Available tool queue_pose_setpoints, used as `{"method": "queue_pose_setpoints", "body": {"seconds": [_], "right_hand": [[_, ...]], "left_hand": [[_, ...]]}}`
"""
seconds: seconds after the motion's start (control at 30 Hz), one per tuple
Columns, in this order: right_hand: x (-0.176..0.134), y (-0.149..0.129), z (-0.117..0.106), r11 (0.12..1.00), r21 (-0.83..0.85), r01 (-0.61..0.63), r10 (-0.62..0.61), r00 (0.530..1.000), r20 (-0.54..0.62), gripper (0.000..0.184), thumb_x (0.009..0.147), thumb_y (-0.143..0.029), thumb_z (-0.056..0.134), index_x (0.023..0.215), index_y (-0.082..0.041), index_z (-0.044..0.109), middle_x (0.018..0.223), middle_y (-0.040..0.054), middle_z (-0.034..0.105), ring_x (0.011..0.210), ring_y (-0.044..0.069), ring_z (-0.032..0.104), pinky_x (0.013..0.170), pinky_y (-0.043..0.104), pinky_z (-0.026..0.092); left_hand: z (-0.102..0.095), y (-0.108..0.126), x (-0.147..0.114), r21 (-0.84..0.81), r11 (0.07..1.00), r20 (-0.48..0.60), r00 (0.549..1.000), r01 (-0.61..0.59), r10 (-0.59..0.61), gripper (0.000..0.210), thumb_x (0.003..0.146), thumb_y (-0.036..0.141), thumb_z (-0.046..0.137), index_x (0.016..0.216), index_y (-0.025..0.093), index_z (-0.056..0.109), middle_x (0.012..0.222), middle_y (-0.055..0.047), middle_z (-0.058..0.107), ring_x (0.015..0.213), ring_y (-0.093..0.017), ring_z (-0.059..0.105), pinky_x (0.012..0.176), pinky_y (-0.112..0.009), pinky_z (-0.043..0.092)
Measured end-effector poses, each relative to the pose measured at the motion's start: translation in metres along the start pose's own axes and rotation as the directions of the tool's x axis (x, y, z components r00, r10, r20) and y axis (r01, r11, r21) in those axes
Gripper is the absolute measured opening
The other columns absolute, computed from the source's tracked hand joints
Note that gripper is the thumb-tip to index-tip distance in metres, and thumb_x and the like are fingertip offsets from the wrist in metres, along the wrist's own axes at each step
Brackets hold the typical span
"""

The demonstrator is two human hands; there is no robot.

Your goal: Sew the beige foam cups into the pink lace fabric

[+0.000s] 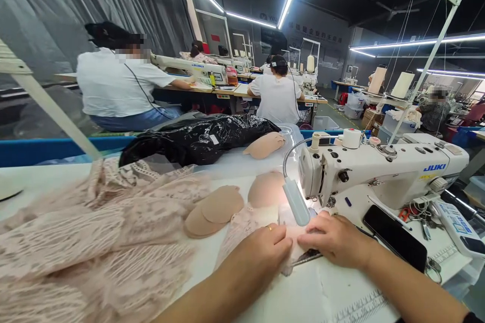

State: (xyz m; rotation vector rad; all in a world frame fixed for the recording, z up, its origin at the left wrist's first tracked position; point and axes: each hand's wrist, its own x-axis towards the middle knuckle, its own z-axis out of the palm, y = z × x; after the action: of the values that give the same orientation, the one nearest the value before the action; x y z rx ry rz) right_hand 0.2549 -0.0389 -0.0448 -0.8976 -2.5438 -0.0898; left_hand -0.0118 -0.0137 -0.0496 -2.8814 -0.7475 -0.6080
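Observation:
My left hand [265, 250] pinches the edge of a pale pink lace fabric piece [242, 224] in front of the sewing machine [379, 166]. My right hand [333, 237] presses and grips the same fabric close to the needle area, its fingers bent. A small lamp [296, 202] on a bendy neck lights the spot and partly hides the needle. Beige oval pads [223, 204] lie left of my hands, and another rounded pad [265, 189] lies just behind the lace.
A heap of pink lace [76, 232] covers the table's left side. Behind it lies a black plastic bag [197, 136] with a beige pad [264, 145] beside it. A phone [396, 237], scissors and a control box [460, 227] sit at right. Co-workers sit at machines ahead.

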Motion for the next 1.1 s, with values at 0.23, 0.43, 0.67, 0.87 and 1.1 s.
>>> {"method": "queue_pose_setpoints", "body": {"seconds": [0.23, 0.43, 0.67, 0.87, 1.1], "right_hand": [[0.000, -0.005, -0.010, 1.000, 0.013, -0.019, 0.018, 0.999, 0.034, 0.028, 0.091, -0.003, 0.058, 0.100, -0.027, 0.071, 0.092, 0.0012, 0.065, 0.077, 0.017, 0.049, 0.064, 0.027, 0.032], [0.003, -0.004, -0.018, 0.998, 0.064, -0.021, 0.018, 0.999, 0.043, 0.028, 0.092, -0.002, 0.055, 0.097, -0.025, 0.071, 0.091, 0.0023, 0.064, 0.077, 0.018, 0.047, 0.063, 0.026, 0.034], [0.001, -0.003, -0.018, 0.995, 0.096, -0.010, 0.012, 1.000, -0.013, 0.028, 0.092, -0.002, 0.054, 0.097, -0.023, 0.071, 0.091, 0.0024, 0.067, 0.077, 0.017, 0.049, 0.066, 0.026, 0.036], [-0.001, 0.000, -0.015, 0.994, 0.105, 0.003, 0.000, 0.999, -0.034, 0.030, 0.092, -0.002, 0.053, 0.103, -0.022, 0.072, 0.092, 0.0025, 0.069, 0.078, 0.017, 0.050, 0.068, 0.026, 0.041], [-0.003, -0.001, -0.009, 0.995, 0.063, -0.081, 0.080, 0.997, 0.019, 0.033, 0.092, -0.005, 0.054, 0.114, -0.022, 0.073, 0.092, 0.0037, 0.067, 0.076, 0.019, 0.052, 0.066, 0.028, 0.040]], "left_hand": [[-0.017, 0.009, 0.005, -0.095, 0.995, -0.061, 0.998, -0.028, 0.022, 0.029, 0.098, 0.000, 0.045, 0.084, 0.021, 0.059, 0.085, -0.004, 0.064, 0.075, -0.022, 0.057, 0.072, -0.035, 0.046], [-0.005, 0.012, 0.011, -0.071, 0.997, -0.167, 0.986, -0.020, 0.008, 0.033, 0.103, 0.007, 0.036, 0.084, 0.021, 0.059, 0.080, -0.005, 0.059, 0.070, -0.023, 0.051, 0.065, -0.035, 0.041], [0.009, 0.012, 0.006, -0.126, 0.992, -0.196, 0.981, -0.020, -0.005, 0.029, 0.103, 0.007, 0.040, 0.097, 0.020, 0.065, 0.084, -0.005, 0.058, 0.075, -0.024, 0.051, 0.068, -0.035, 0.042], [0.008, 0.012, 0.008, -0.140, 0.989, -0.229, 0.973, -0.039, 0.006, 0.032, 0.104, 0.007, 0.039, 0.109, 0.019, 0.068, 0.083, -0.005, 0.059, 0.072, -0.024, 0.050, 0.066, -0.035, 0.043], [0.018, 0.007, 0.005, -0.170, 0.984, -0.261, 0.965, -0.058, 0.012, 0.032, 0.105, 0.010, 0.041, 0.118, 0.020, 0.069, 0.109, -0.011, 0.074, 0.087, -0.026, 0.062, 0.079, -0.039, 0.050]]}}
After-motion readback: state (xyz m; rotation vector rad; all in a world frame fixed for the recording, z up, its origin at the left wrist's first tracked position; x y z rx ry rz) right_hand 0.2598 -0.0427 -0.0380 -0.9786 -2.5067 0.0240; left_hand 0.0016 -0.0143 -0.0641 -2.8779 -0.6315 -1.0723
